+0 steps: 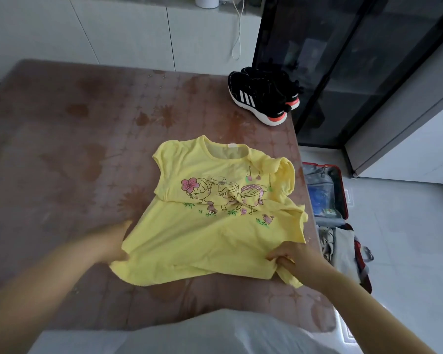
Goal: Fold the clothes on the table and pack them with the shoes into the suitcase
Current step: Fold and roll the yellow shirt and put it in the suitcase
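Note:
A yellow child's T-shirt [215, 213] with a cartoon print lies face up on the brown flowered table [74, 149], collar pointing away from me and rumpled across the middle. My left hand [113, 241] grips its lower left hem corner. My right hand [292, 259] pinches the lower right hem, where the cloth bunches. A pair of black sneakers [264, 95] with white stripes and orange soles stands at the table's far right corner. The red suitcase [340, 200] lies open on the floor to the right of the table, with folded cloth in its near half.
A dark glass-fronted cabinet [356, 72] rises behind the sneakers. White cupboards [138, 34] run along the far wall, with a white cable hanging down. Pale floor tiles [407, 238] spread to the right of the suitcase.

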### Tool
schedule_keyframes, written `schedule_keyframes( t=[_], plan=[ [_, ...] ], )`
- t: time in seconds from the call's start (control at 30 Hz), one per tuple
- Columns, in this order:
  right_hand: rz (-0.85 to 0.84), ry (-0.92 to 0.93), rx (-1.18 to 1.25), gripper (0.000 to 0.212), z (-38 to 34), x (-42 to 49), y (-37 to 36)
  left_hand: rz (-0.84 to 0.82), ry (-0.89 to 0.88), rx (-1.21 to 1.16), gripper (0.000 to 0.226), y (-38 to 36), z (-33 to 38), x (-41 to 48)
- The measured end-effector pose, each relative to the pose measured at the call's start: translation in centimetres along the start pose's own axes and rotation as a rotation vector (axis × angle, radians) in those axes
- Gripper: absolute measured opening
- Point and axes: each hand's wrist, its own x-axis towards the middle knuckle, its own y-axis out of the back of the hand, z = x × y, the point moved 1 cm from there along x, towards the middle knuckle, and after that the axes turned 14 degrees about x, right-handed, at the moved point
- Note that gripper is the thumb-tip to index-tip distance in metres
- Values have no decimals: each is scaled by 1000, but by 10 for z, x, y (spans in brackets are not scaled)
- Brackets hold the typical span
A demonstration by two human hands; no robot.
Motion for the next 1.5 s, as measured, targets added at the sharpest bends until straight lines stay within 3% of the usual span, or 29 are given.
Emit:
schedule_keyframes(
  t=[0.07, 0.13, 0.23, 0.33, 0.43, 0.53, 0.6, 0.67, 0.77, 0.83, 0.97, 1.0, 1.07, 1.13, 1.2, 1.3, 1.43, 1.5],
  plan=[
    [-40, -11, -35, 37, 3, 1, -2, 27, -18, -20, 92, 16, -1, 10],
    [-91, -38, 1, 40, 2, 0, 1, 123, -19, -152, 73, 39, 1, 26],
    [-133, -50, 128, 21, -11, 3, 19, 339, -22, -300, 48, 76, 12, 57],
    [164, 2, 156, 17, -24, 24, 51, 508, -93, -371, 43, 105, 22, 92],
    [484, -14, 98, 34, -38, 61, 85, 539, -111, -370, 54, 126, 35, 127],
    [648, -146, 155, 55, -41, 102, 111, 508, -47, -422, 66, 141, 43, 158],
    [643, -270, 273, 62, -36, 127, 121, 472, -5, -461, 69, 145, 45, 172],
    [532, -364, 339, 61, -30, 143, 127, 462, 21, -479, 61, 147, 45, 181],
    [254, -426, 155, 35, -28, 153, 140, 477, 28, -449, 31, 150, 41, 189],
    [254, -421, 113, 18, -30, 156, 156, 496, 2, -488, 21, 158, 34, 192],
    [633, -236, 281, 15, -50, 167, 197, 676, 7, -628, 20, 201, 11, 187],
    [727, -163, 293, 6, -60, 170, 204, 742, 40, -601, 21, 215, 5, 182],
    [832, -35, 291, 24, -83, 174, 213, 881, 116, -547, 23, 241, -4, 170],
    [788, 92, 309, 47, -101, 179, 212, 951, 127, -587, 22, 260, -10, 165],
    [681, 163, 378, 60, -112, 176, 199, 911, 45, -703, 26, 266, -11, 166],
    [547, 189, 282, 44, -108, 161, 169, 718, -120, -772, 65, 241, 1, 159],
    [149, 128, 146, 22, -74, 112, 114, 569, -320, -651, 62, 150, 20, 122],
    [48, 24, 103, 15, -48, 82, 85, 498, -261, -586, 62, 90, 15, 104]
  ],
)
